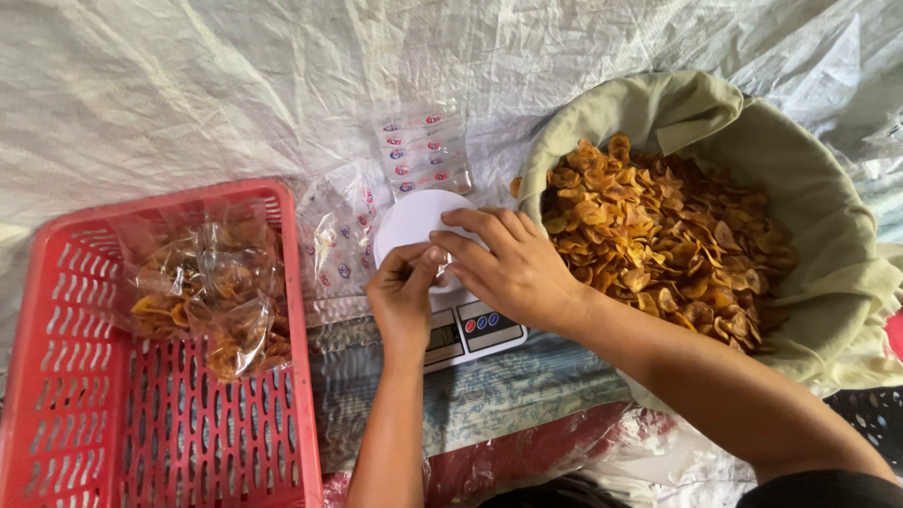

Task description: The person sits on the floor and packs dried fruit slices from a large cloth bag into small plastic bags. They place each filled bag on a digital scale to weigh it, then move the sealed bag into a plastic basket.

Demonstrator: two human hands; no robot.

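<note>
Scale point(461, 325) between crate point(56, 376) and basket point(828, 216)

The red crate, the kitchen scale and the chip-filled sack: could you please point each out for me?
red crate point(56, 395), head view, bare slatted floor.
kitchen scale point(404, 221), head view, white round platter.
chip-filled sack point(828, 235), head view, cloth rim.

The scale point(451, 282) at the centre has a smooth, matt white plastic plate and a glossy display face. Left of it, the red crate point(75, 395) is moulded slotted plastic with a slight sheen, holding shiny, crinkled clear-film bags of chips point(212, 292). The empty printed bags point(423, 150) beyond are glossy film too. On the right, matt, soft cloth point(828, 216) (pale green) lines the heap of dry, rough-looking chips point(668, 235). Underneath lies wrinkled, translucent white plastic sheeting point(188, 85).
</note>
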